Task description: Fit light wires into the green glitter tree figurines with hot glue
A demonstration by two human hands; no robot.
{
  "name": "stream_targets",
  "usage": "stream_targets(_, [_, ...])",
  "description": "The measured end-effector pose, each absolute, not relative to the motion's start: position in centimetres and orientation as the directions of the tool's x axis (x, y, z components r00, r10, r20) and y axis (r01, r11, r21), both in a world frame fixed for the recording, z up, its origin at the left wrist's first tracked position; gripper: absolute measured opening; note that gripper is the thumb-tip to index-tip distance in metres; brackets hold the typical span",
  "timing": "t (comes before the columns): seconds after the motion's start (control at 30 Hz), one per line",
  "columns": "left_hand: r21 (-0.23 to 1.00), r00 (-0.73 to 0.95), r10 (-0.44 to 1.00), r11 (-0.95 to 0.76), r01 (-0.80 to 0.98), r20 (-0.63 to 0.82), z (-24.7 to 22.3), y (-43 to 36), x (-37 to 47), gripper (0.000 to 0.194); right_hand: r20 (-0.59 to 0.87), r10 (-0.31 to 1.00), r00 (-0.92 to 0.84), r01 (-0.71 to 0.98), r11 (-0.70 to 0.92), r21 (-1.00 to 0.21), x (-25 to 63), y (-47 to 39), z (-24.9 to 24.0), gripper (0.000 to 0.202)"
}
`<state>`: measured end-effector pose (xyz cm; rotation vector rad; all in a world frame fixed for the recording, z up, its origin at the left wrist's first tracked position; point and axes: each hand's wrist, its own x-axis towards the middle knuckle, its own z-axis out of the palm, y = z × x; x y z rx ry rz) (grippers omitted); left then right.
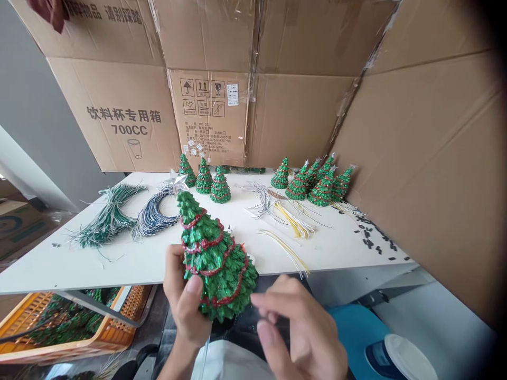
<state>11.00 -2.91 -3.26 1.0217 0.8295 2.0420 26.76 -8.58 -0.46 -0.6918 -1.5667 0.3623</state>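
A green glittery Christmas tree ornament [214,253] with red garlands and a clear star [178,182] on its tip leans to the left in front of me. My left hand [186,301] grips it from the left side, thumb across its front. Just right of the tree's base is my right hand [303,327], its fingers curled and thumb apart from the index finger, with nothing visible between them. Whether the right index fingertip touches the base, I cannot tell. A pale strip hangs below the tree near my left wrist.
White table [233,227] holds green wires [109,216], blue wires [154,214], yellow and white wires [295,221], several small trees [219,186] and black bits [370,237]. Cardboard [301,116] walls the back and right. Below are an orange crate [114,327] and a lidded tub [407,359].
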Motion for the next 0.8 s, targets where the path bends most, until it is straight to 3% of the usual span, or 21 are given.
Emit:
stream_targets(0.1, [0.741, -0.349, 0.875, -0.474, -0.476, 0.335, -2.7, -2.7, 10.9, 0.033, 0.71, 0.704, -0.013, 0.249, 0.69, -0.68, 27.9, -7.6, 0.3, 0.028])
stream_targets(0.2, [0.747, -0.203, 0.938, -0.346, -0.568, 0.28, -2.4, -2.4, 10.8, 0.034, 0.704, 0.71, -0.013, 0.283, 0.678, -0.679, 28.6, -6.9, 0.4, 0.026])
stream_targets(0.43, [0.857, -0.11, 0.951, -0.307, -0.413, 0.288, -3.4, -2.2, 10.4, 0.036, 0.752, 0.657, -0.046, 0.403, 0.701, -0.588, 29.1, -6.7, 0.6, 0.031])
stream_targets(0.8, [0.906, 0.013, 0.922, -0.378, -0.192, 0.388, -3.2, -2.2, 10.0, 0.026, 0.771, 0.601, -0.21, 0.535, 0.731, -0.424, 30.3, -6.7, 1.4, 0.023])
